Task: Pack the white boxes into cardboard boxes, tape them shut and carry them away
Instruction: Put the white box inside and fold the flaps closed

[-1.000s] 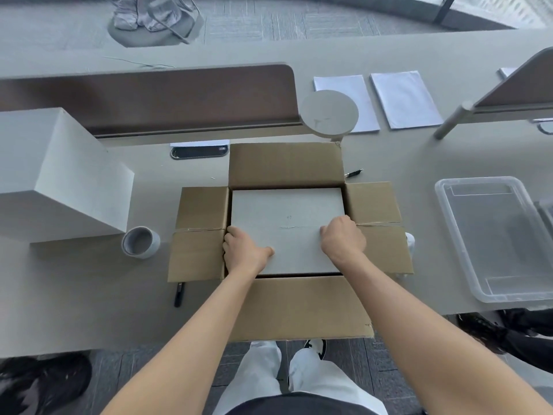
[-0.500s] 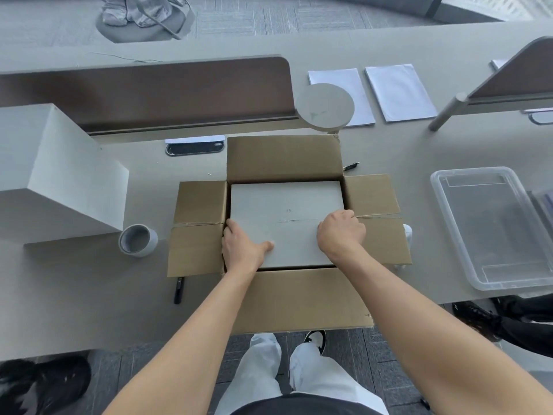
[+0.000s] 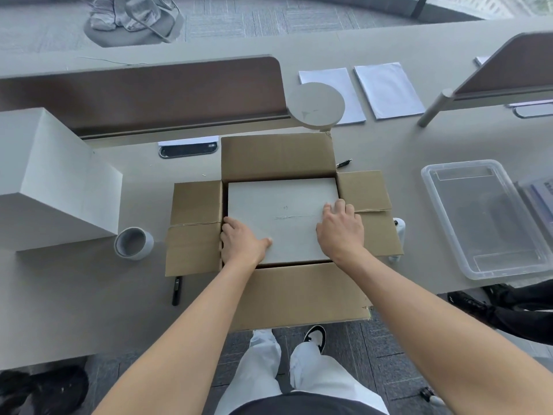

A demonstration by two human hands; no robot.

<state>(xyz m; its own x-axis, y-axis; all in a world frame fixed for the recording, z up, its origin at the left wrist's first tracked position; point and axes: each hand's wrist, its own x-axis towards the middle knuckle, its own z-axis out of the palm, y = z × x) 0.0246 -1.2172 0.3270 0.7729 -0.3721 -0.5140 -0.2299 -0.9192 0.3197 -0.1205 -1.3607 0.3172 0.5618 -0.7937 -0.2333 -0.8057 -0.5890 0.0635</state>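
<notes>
A second white box (image 3: 54, 181) stands at frame left beside a tape roll (image 3: 133, 243). At frame centre, the cardboard box (image 3: 278, 157), flaps spread, contains a plain white box (image 3: 281, 217). The left hand (image 3: 242, 242) grips its left edge; the right hand (image 3: 339, 232) lies flat, fingers extended. The clear bin (image 3: 443, 205) at right holds nothing visible.

A: Cardboard box (image 3: 278, 158)?
B: Brown, on the desk edge, all four flaps folded out flat.
A: White boxes?
B: One white box (image 3: 281, 223) lies flat inside, filling the opening. A second white box (image 3: 57, 181) sits on the desk, left, unpacked.
</notes>
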